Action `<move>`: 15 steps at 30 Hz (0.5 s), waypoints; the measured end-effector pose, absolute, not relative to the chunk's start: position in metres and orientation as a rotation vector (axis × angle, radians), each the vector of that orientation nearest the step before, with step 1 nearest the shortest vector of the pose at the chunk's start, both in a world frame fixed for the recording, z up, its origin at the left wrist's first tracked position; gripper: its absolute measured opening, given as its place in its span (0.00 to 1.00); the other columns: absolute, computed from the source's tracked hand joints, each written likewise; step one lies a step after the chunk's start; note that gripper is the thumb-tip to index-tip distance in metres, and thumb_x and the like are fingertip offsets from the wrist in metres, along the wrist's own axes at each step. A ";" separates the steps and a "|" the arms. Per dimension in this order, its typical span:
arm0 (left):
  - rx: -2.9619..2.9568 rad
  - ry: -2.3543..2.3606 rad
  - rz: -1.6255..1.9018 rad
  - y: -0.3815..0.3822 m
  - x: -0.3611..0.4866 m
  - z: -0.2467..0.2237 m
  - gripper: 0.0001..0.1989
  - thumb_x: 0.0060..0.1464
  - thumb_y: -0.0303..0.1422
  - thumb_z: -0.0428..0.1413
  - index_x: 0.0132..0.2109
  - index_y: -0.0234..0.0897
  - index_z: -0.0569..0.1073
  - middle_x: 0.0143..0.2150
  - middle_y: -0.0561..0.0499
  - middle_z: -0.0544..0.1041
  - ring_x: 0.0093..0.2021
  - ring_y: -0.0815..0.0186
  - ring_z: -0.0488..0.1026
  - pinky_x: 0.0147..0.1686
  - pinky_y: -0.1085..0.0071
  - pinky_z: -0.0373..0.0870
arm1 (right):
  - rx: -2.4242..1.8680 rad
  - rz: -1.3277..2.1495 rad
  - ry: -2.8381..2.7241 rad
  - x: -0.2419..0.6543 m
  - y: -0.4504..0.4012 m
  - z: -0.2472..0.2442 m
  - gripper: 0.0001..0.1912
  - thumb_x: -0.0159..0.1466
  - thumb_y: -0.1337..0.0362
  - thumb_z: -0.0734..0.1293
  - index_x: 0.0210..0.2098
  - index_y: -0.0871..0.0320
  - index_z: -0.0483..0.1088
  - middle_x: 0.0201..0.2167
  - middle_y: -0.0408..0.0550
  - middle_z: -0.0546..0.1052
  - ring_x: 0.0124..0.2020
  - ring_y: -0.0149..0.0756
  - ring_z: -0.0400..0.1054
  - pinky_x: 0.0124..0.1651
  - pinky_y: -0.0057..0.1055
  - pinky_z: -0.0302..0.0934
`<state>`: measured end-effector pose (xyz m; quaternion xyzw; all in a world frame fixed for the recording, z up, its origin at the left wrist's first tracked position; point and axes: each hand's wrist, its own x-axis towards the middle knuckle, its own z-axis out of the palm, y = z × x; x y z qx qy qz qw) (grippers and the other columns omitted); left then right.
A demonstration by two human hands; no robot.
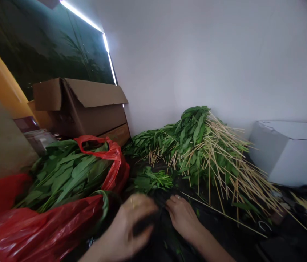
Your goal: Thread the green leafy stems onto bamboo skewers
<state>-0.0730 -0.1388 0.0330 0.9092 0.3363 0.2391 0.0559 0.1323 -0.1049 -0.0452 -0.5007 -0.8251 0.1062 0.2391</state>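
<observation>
My left hand [133, 220], blurred and wearing a ring, is curved with a gap between thumb and fingers; nothing shows in it. To its right, my right hand [182, 214] is low over the black surface [156, 247], fingers together and bent down; anything under them is hidden. One thin stick [221, 211] starts just behind my right hand and slants off to the right. Beyond both hands lies a small bunch of green leafy stems [154, 180]. Left of my left hand, a red plastic bag [68, 222] stands open around large green leaves [71, 171].
Leafy bundles [194, 127] with many pale sticks [224, 149] are piled against the white wall [197, 54]. A cardboard box [99, 116] stands at the back left beside a dark window [68, 47]. At the right is a white box [297, 156].
</observation>
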 end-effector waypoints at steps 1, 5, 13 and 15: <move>2.788 0.878 0.701 -0.155 -0.074 0.020 0.15 0.58 0.31 0.51 0.51 0.47 0.72 0.46 0.49 0.77 0.47 0.63 0.72 0.49 0.66 0.70 | -1.354 0.333 -2.249 0.134 -0.105 -0.044 0.13 0.64 0.73 0.58 0.32 0.59 0.73 0.33 0.49 0.75 0.39 0.38 0.68 0.44 0.32 0.57; 2.775 0.747 0.664 -0.186 -0.076 -0.023 0.11 0.60 0.32 0.49 0.45 0.47 0.74 0.37 0.51 0.79 0.38 0.66 0.75 0.41 0.71 0.73 | -1.237 0.537 -2.206 0.144 -0.105 -0.028 0.11 0.64 0.70 0.62 0.41 0.54 0.73 0.37 0.43 0.76 0.39 0.30 0.69 0.42 0.25 0.60; 2.944 0.824 0.639 -0.184 -0.015 -0.042 0.28 0.55 0.49 0.53 0.60 0.46 0.63 0.53 0.41 0.74 0.48 0.53 0.73 0.42 0.60 0.73 | -1.069 0.998 -1.774 0.173 -0.093 -0.003 0.11 0.61 0.64 0.64 0.41 0.58 0.75 0.36 0.45 0.78 0.36 0.32 0.70 0.38 0.27 0.62; 3.045 0.794 0.571 -0.184 0.004 -0.048 0.31 0.52 0.53 0.53 0.60 0.47 0.63 0.55 0.38 0.72 0.52 0.48 0.71 0.42 0.55 0.73 | -1.086 0.999 -1.753 0.176 -0.090 -0.007 0.11 0.61 0.64 0.63 0.40 0.59 0.75 0.35 0.46 0.78 0.35 0.32 0.70 0.38 0.28 0.62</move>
